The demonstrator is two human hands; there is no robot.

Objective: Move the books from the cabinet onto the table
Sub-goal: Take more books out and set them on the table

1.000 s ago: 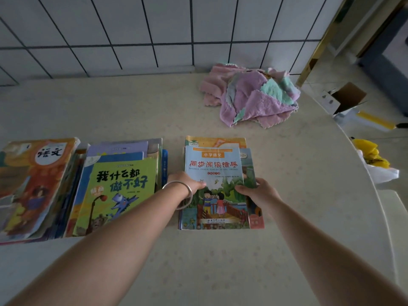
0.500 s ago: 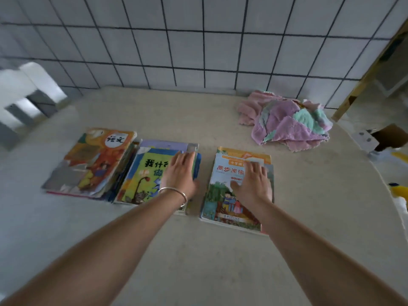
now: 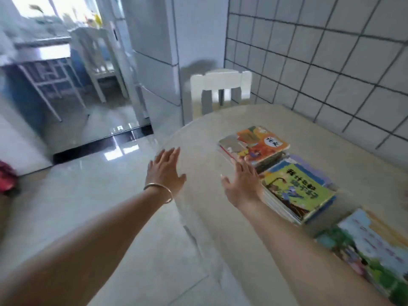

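Three stacks of books already lie on the desk [image 3: 220, 133]: an orange-covered stack [image 3: 258, 145] at 1 o'clock, a green-covered stack [image 3: 298, 191] at 3 and a third stack [image 3: 373, 248] at 4. Both the left hand [image 3: 165, 171] and right hand [image 3: 241, 184] are spread flat, holding nothing. The cabinet is out of view, so remaining books can't be judged. The desk's curved edge passes between the hands; open floor [image 3: 88, 195] lies toward 10 o'clock.

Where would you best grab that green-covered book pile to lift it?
Probably by the two short ends of the green pile, a hand on each: it lies flat as a thick, loose stack, so squeezing from both ends and lifting from beneath keeps the books together.
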